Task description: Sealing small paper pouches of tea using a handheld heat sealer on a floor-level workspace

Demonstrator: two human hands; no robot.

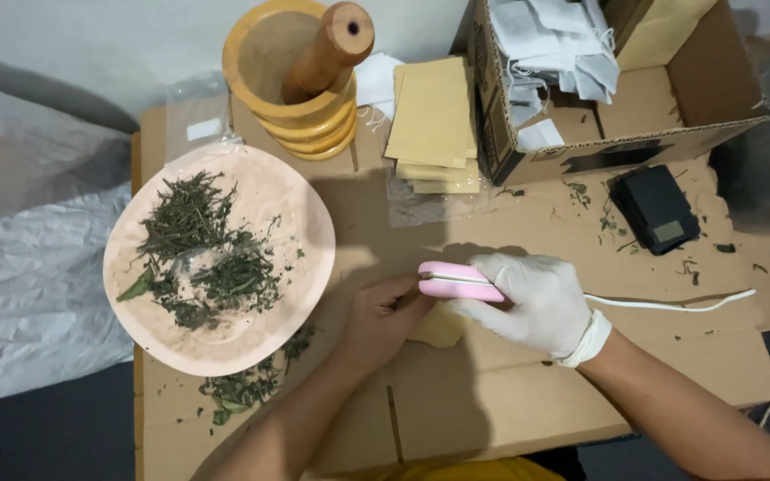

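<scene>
Gripping a pink handheld sealer at frame centre, the gloved right hand clamps it lengthwise left-to-right; the bare left hand pinches a small tan pouch just beneath, both touching.

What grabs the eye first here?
Centre frame, the gloved right hand presses a pink handheld device with a white cord onto a small tan pouch, which the bare left hand steadies. To the left sits a pale plate heaped with dried green herbs. Behind it stands a wooden mortar with its pestle.
</scene>
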